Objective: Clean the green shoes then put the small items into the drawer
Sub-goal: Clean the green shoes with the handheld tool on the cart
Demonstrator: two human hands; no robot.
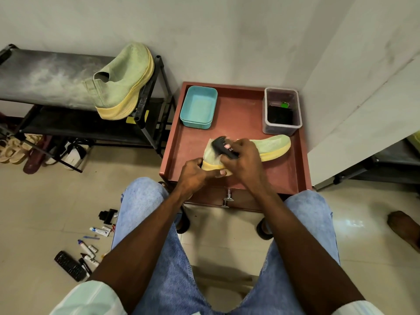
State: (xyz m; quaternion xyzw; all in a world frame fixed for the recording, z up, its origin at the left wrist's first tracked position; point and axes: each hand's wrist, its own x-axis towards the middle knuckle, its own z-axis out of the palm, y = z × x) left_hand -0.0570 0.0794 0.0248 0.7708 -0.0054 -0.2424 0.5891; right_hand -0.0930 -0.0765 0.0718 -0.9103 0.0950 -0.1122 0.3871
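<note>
A: Brush (223,148) is in the right hand (246,161), fingers closed around it, on the green shoe (271,146) on the red table (302,178). Why the left hand (193,172)?

B: It grips the heel, I think to keep the shoe steady. The second shoe (122,84) waits on the rack (45,73); the small items (87,251) lie on the floor.

Black shoe rack (68,130) at left wall, sandals (13,148) beneath, blue tub (198,107) and clear container (281,111) on red cabinet top (241,110).
</note>
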